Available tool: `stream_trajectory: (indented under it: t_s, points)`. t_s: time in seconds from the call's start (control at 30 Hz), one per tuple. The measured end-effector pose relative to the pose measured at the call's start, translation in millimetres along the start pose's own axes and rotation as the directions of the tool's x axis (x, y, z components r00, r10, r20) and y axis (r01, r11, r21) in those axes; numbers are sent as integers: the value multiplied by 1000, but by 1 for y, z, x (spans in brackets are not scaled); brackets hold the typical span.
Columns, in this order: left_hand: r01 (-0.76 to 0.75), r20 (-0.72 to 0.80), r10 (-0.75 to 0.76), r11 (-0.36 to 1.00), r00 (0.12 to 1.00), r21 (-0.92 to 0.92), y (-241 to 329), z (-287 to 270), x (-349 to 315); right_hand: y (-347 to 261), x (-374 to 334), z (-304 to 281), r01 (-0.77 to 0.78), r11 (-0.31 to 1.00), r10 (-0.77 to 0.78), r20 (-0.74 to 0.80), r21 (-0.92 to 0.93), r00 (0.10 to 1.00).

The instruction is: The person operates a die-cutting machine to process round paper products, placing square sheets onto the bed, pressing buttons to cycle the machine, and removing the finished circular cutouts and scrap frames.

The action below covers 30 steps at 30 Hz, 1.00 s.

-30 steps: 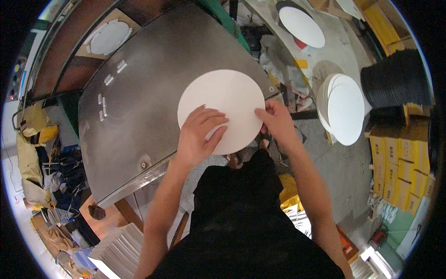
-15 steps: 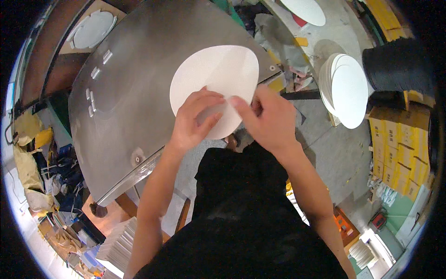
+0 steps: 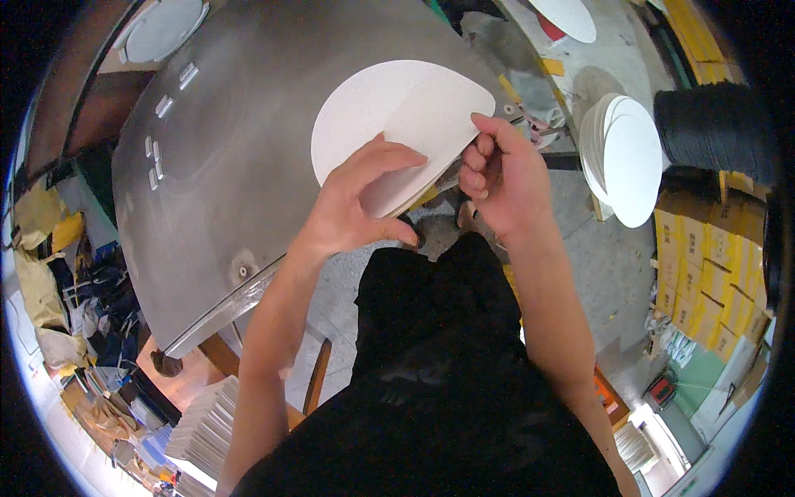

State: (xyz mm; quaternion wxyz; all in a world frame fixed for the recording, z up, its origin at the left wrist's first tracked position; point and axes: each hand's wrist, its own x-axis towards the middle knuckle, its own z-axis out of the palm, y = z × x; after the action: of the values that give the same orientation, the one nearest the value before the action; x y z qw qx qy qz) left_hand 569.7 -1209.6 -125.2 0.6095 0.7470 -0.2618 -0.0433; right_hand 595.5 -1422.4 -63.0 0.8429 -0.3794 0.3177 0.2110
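Tugging too hard with the right hand point(image 3: 515, 182), its thumb and finger pinching the white round sheet's point(image 3: 377, 103) edge over the metal table's point(image 3: 240, 149) near side, could crease it where the wide-spread left hand point(image 3: 348, 199) lies on top.

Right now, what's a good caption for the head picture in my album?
Left hand on a white disc, right hand at its rim, more discs stacked to the right.

Soft light makes the white disc point(image 3: 406, 108) bright and the metal table point(image 3: 224, 166) shine dully. Left of the table, the rim glows blue-white. Far around it, things bend and 4 corners are black.
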Motion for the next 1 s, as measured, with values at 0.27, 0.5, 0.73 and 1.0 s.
stream_trajectory:
  t_s: [0.27,0.5,0.73,1.0]
  points:
    - [94,-15,-97,985,995,-143,-13,-1,-7,0,1,3,26,999,-25,41,-22,999]
    - [117,7,-117,981,993,-153,-14,-1,-7,2,1,-1,17,1000,-17,22,6,1000]
    - [117,12,-116,977,993,-181,-14,-2,-7,4,1,0,36,999,-36,-4,32,999]
    - [137,7,-139,968,990,-211,-13,-1,-6,5,2,-3,25,999,-26,33,22,999]
